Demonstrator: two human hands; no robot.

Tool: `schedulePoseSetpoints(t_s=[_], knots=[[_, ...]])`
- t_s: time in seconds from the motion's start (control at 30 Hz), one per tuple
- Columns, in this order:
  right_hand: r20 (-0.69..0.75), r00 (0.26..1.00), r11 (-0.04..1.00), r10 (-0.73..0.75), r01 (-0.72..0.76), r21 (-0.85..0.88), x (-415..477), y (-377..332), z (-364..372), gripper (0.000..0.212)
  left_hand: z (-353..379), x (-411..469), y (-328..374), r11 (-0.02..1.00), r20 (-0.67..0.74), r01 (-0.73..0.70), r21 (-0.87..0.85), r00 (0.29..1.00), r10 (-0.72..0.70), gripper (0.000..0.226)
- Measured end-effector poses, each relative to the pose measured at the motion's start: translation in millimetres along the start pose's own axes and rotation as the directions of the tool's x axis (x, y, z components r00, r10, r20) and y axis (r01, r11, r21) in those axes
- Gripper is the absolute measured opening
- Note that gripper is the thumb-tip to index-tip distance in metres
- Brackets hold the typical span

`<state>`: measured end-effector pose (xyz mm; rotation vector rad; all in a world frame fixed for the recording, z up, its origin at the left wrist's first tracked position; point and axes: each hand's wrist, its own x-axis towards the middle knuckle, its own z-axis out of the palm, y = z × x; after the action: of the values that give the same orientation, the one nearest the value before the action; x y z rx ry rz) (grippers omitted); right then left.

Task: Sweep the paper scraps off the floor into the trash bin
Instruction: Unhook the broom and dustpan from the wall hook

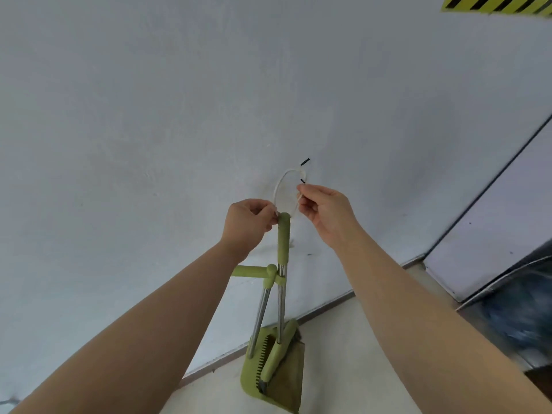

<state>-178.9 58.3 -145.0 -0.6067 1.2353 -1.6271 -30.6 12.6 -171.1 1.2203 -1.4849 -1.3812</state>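
A green broom [283, 243] and its green dustpan [273, 369] stand clipped together against a pale wall, with metal shafts between handle and pan. A white cord loop [280, 186] rises from the top of the broom handle towards a small dark hook [305, 161] on the wall. My left hand [248, 224] pinches the handle's top end where the loop starts. My right hand [324, 210] pinches the other side of the loop, just below the hook. No paper scraps are in view.
The pale wall [149, 130] fills most of the view and meets a beige floor [343, 369] at a grey skirting. At the right edge is a blurred dark bin with a blue bag [519, 318]. Yellow-black hazard tape [495, 4] shows at the top right.
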Motion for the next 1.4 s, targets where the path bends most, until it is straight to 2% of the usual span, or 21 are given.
schedulePoseSetpoints(t_s=[0.17,0.33,0.6,0.9,1.03,1.13,1.2,1.3,1.4], knots=[[-0.04,0.997,0.998,0.062,-0.062,0.008,-2.7,23.9,-2.0,0.006,-11.1,0.5,-21.3,0.999,0.038,0.024,0.034,0.999,-0.025,0.016],[-0.114,0.977,0.975,0.18,-0.193,-0.113,-5.8,49.2,-6.5,0.011,-9.9,-0.8,-29.0,0.999,0.07,0.005,0.048,0.998,-0.008,0.017],[-0.245,0.909,0.936,0.336,-0.352,-0.023,-18.1,92.3,-15.5,0.01,-14.0,5.2,-40.7,0.998,0.128,0.065,-0.016,0.99,-0.062,0.019],[-0.355,0.841,0.908,0.408,-0.414,0.064,-18.6,133.9,-29.3,0.007,-19.8,7.6,-89.3,0.989,0.171,0.146,0.032,0.974,-0.149,0.018],[-0.369,0.791,0.87,0.488,-0.476,0.13,-19.7,147.2,-40.5,0.006,-21.4,9.9,-107.0,0.982,0.248,0.128,0.139,0.956,-0.159,0.017],[-0.343,0.781,0.853,0.522,-0.474,0.219,-23.0,154.2,-43.5,0.013,-18.1,7.6,-123.5,0.973,0.307,0.145,0.178,0.931,-0.195,0.014],[-0.361,0.77,0.85,0.526,-0.476,0.225,-25.5,156.9,-46.8,0.013,-15.7,8.0,-138.6,0.954,0.333,0.132,0.27,0.917,-0.221,0.016],[-0.385,0.76,0.852,0.523,-0.471,0.228,-30.0,157.7,-51.7,0.008,-12.1,8.3,-168.4,0.825,0.379,0.068,0.561,0.865,-0.329,0.036],[-0.375,0.752,0.84,0.542,-0.492,0.228,-33.9,157.1,-51.0,0.005,-1.6,-2.4,-202.0,0.676,0.421,0.011,0.736,0.775,-0.471,0.047]])
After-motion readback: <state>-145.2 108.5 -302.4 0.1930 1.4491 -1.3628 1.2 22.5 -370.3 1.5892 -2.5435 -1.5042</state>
